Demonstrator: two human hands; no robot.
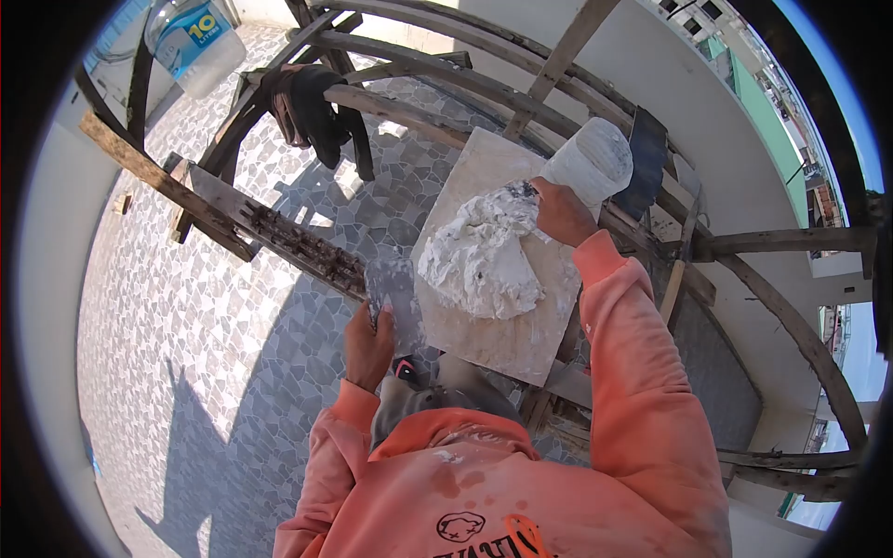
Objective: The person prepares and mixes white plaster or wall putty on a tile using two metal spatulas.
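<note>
A square board [521, 339] lies on a wooden scaffold and carries a heap of white plaster [479, 260]. My right hand [561, 212] reaches over the far side of the heap and grips a putty knife [523, 192] whose blade digs into the plaster. My left hand [369, 346] holds a flat grey trowel blade [393, 293] just left of the board's near edge. I wear an orange hooded top smeared with plaster.
A plaster-caked white bucket [595, 160] stands past the board. Rough wooden scaffold beams [270, 228] run across, dark cloth [316, 112] draped on one. A 10-litre water bottle [193, 42] sits top left. The patterned tile floor [186, 335] lies far below.
</note>
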